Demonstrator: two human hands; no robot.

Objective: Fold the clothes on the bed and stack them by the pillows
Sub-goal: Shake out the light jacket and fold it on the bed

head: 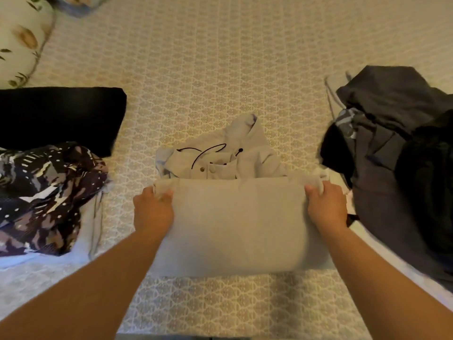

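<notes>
Pale grey hooded garment (235, 217): centre of the patterned bedspread (220, 69), lower part folded up over itself, hood and black drawcord showing beyond the fold
Left hand (153, 209): fingers curled, pinching the fold's left corner
Right hand (326, 207): fingers curled, gripping the fold's right corner
Left of garment: printed dark cloth (44, 197), black folded item (61, 116)
Right of garment: dark grey clothes heap (392, 155)
Far left beyond: floral pillow (22, 40)

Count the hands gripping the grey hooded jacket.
2. The left hand grips the folded edge of the grey hooded jacket at its left corner; the right hand grips its right corner.
</notes>
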